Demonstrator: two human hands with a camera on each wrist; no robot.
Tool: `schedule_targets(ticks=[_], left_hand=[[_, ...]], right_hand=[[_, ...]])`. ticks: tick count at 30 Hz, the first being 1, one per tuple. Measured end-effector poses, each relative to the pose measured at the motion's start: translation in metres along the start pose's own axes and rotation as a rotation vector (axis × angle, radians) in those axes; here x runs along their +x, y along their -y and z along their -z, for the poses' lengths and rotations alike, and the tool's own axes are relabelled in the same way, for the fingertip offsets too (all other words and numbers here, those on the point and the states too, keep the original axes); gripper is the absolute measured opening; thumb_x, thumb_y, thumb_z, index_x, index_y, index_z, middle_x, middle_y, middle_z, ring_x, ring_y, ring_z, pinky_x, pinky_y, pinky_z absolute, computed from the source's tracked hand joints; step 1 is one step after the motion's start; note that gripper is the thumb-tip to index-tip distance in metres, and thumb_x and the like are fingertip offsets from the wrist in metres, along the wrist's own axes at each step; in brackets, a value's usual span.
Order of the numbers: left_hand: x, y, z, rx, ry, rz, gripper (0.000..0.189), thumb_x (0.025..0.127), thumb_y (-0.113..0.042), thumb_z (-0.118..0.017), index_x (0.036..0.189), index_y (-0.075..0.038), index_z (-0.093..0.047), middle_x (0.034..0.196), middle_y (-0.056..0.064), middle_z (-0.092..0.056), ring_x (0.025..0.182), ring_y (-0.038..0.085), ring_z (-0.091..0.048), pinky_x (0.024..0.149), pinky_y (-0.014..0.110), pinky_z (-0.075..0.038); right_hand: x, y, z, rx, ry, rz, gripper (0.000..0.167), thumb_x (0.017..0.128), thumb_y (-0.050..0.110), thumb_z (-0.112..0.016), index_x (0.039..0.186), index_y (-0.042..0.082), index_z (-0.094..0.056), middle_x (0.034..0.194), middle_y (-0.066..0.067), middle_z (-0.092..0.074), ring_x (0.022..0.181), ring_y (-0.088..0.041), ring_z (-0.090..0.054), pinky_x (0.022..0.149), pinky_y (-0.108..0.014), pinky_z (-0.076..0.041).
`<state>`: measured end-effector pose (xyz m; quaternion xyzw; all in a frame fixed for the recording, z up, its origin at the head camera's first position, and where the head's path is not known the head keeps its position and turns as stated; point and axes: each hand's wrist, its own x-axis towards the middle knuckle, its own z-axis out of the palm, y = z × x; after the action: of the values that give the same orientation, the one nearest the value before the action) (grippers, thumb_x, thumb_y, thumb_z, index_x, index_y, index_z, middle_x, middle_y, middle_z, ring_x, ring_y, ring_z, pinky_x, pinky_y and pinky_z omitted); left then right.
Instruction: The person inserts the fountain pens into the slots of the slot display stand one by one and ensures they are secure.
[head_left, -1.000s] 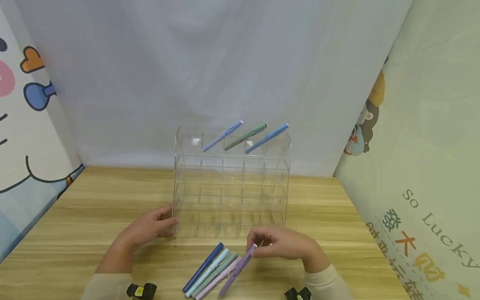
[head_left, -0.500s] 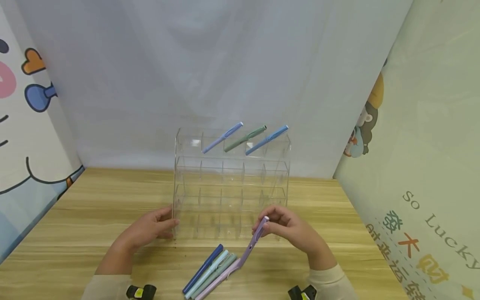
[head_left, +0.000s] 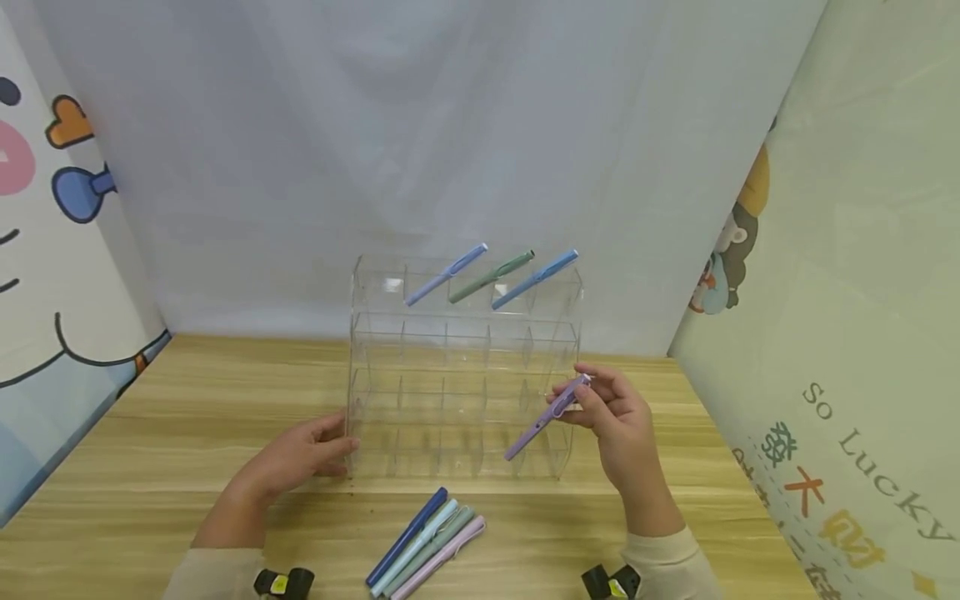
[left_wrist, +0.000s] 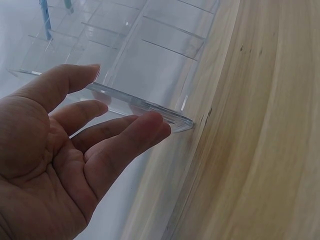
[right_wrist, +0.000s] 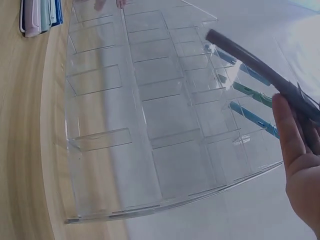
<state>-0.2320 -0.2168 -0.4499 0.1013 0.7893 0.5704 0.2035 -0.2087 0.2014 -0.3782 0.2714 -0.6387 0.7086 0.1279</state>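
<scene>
My right hand (head_left: 617,412) pinches a purple pen (head_left: 534,435) near its capped end, the other end slanting down toward the front. It is lifted before the right side of a clear tiered pen stand (head_left: 463,337). At the stand's lower left, my left hand (head_left: 303,454) holds the side panel, thumb on one side of the edge and fingers on the other. In the top tier lean a lilac-blue pen (head_left: 447,275), a green pen (head_left: 491,277) and a blue pen (head_left: 535,280). The right wrist view shows the held pen (right_wrist: 250,60) dark against the light.
On the wooden table (head_left: 247,375) before the stand lie a dark blue pen (head_left: 407,537), a pale cyan pen (head_left: 414,547), a grey-green pen (head_left: 429,552) and a pink pen (head_left: 438,558), side by side. A pale curtain (head_left: 480,125) hangs behind.
My right hand has raised the purple pen off the group on the table and carried it up and right, to the stand's right side. The left hand stays in place.
</scene>
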Motion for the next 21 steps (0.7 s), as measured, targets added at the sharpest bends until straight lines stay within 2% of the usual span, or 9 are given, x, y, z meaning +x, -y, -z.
schedule_targets(ticks=[4, 9, 16, 21], left_hand=[[-0.001, 0.001, 0.001, 0.007, -0.006, -0.009, 0.078, 0.099, -0.036, -0.059, 0.156, -0.002, -0.019, 0.155, 0.032, -0.026, 0.109, 0.036, -0.066, 0.100, 0.052, -0.050], [0.000, 0.003, 0.001, 0.000, -0.010, -0.022, 0.078, 0.098, -0.036, -0.060, 0.156, -0.002, -0.020, 0.155, 0.031, -0.026, 0.112, 0.038, -0.064, 0.097, 0.047, -0.054], [0.001, 0.005, 0.001, -0.017, -0.003, -0.031, 0.076, 0.099, -0.034, -0.060, 0.156, -0.004, -0.020, 0.155, 0.030, -0.027, 0.120, 0.040, -0.059, 0.094, 0.044, -0.056], [0.001, 0.005, 0.001, -0.026, 0.006, -0.038, 0.076, 0.099, -0.033, -0.059, 0.156, -0.003, -0.020, 0.155, 0.030, -0.027, 0.122, 0.041, -0.058, 0.093, 0.044, -0.056]], right_hand=[[0.005, 0.002, -0.001, 0.026, -0.121, 0.033, 0.027, 0.101, -0.002, -0.048, 0.128, -0.004, -0.051, 0.103, -0.011, -0.072, 0.094, -0.029, -0.072, 0.076, -0.039, -0.062], [0.014, 0.003, -0.004, 0.034, -0.212, 0.070, 0.028, 0.100, 0.001, -0.052, 0.128, -0.003, -0.048, 0.103, -0.014, -0.071, 0.092, -0.029, -0.073, 0.076, -0.040, -0.062], [0.043, 0.004, -0.010, 0.048, -0.247, 0.128, 0.028, 0.099, 0.004, -0.055, 0.126, -0.004, -0.049, 0.102, -0.019, -0.070, 0.090, -0.031, -0.073, 0.076, -0.043, -0.061], [0.067, 0.006, -0.019, 0.057, -0.253, 0.219, 0.030, 0.099, 0.004, -0.057, 0.125, -0.007, -0.048, 0.101, -0.022, -0.069, 0.089, -0.032, -0.073, 0.077, -0.043, -0.061]])
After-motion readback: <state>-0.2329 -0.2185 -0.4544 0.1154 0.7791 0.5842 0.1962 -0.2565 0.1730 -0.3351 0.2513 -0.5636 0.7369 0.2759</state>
